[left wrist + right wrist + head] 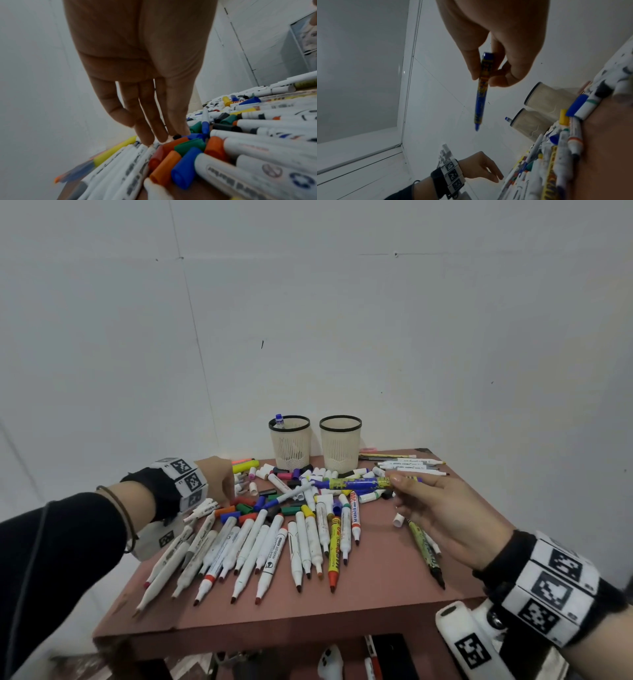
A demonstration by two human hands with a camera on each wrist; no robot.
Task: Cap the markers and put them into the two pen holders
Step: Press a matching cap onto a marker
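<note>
My right hand point(411, 491) pinches a blue and yellow marker point(356, 483) between thumb and fingers and holds it level above the pile; in the right wrist view this marker point(482, 93) shows an uncapped blue tip. My left hand point(219, 481) reaches down with straight fingers point(147, 121), their tips touching the loose coloured caps point(185, 151) at the pile's left. Two cream mesh pen holders stand at the back: the left holder point(290, 445) contains one blue-capped marker point(280, 420), the right holder point(340, 444) looks empty.
Several uncapped white markers point(260, 549) fan out across the reddish table point(376, 587), tips toward me. More markers point(411, 464) lie at the back right by the wall. A lower shelf point(342, 659) under the table's front edge holds dark items.
</note>
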